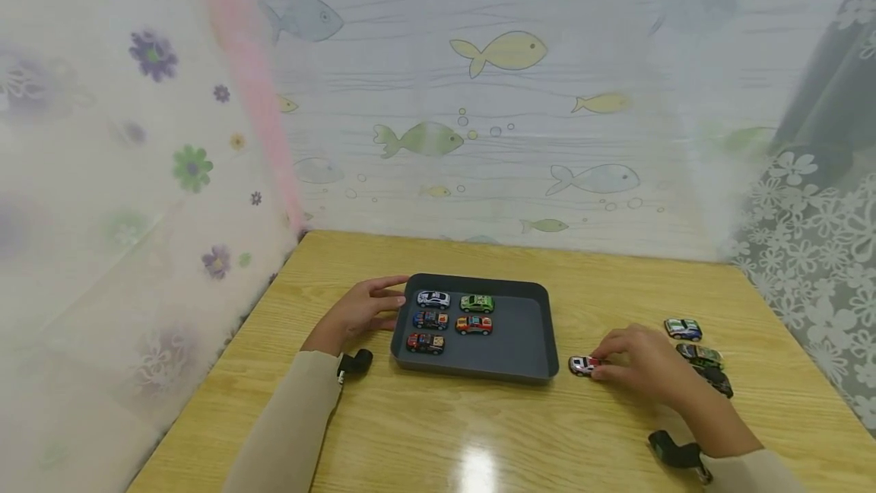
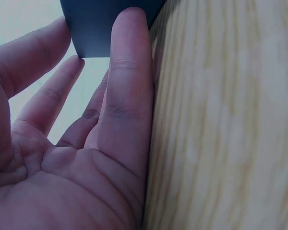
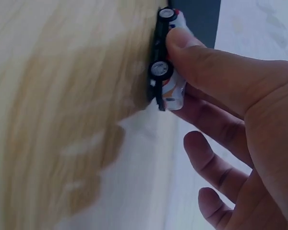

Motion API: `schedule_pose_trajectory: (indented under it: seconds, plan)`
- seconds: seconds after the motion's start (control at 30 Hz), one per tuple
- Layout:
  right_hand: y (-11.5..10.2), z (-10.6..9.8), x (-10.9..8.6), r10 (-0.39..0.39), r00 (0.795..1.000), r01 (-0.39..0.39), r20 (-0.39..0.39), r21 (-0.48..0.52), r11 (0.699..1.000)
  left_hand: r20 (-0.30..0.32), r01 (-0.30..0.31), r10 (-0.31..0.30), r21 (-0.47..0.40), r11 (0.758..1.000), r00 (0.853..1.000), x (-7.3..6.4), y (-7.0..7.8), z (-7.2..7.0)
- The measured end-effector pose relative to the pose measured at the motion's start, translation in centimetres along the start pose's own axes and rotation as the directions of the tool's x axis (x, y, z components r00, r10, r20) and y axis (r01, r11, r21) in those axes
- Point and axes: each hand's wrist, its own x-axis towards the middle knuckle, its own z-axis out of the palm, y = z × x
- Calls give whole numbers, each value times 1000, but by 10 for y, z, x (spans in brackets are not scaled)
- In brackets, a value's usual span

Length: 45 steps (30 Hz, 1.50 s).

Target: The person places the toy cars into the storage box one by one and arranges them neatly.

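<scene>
Tray (image 1: 523, 348) on the counter (image 1: 383, 432), five cars (image 1: 431, 319) inside toward the left, single car (image 1: 580, 365) just right, three others (image 1: 699, 356) farther right

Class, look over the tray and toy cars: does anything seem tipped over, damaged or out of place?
Nothing plainly stands out. In the tray, five toy cars appear upright in two columns; the right hand grips a white-and-red car outside it. Three more cars sit to the right. Small scratches wouldn't show.
</scene>
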Motion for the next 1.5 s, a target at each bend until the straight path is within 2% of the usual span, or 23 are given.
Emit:
schedule_pose_trajectory:
  seconds: [0.23,0.5,0.87,1.5]
  plan:
    - [-6,3,5,9,1000,-9,-11,-9,1000,19,-6,6,-14,1000,1000,0,-1,1]
    - [-9,-5,11,10,1000,-10,-14,-22,1000,20,-18,19,-22,1000,1000,1,-2,1]
    - [-20,-12,21,-44,991,42,-123,-18,999,19,-16,17,-21,1000,1000,0,-3,1]
    - [-56,-16,65,-102,983,118,-152,99,988,14,-13,13,9,1000,1000,1,-4,-1]
